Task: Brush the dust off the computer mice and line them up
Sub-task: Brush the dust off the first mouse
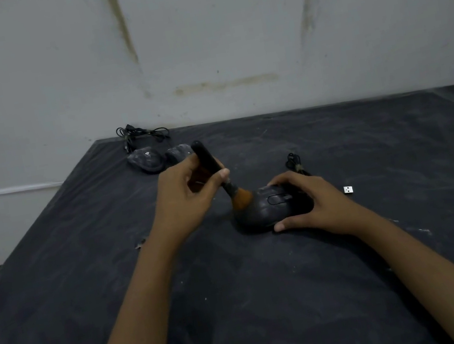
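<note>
A dusty black mouse lies on the dark cloth at the centre. My right hand grips its right side, thumb at the near edge and fingers over the far edge. My left hand holds a black-handled brush tilted, with its orange bristles touching the mouse's left end. Two more dusty mice sit side by side at the far left, the right one partly hidden behind the brush handle.
A bundle of black cable lies behind the far mice against the wall. The held mouse's coiled cable sits behind my right hand. A small white USB plug rests to the right. The cloth's left edge drops off.
</note>
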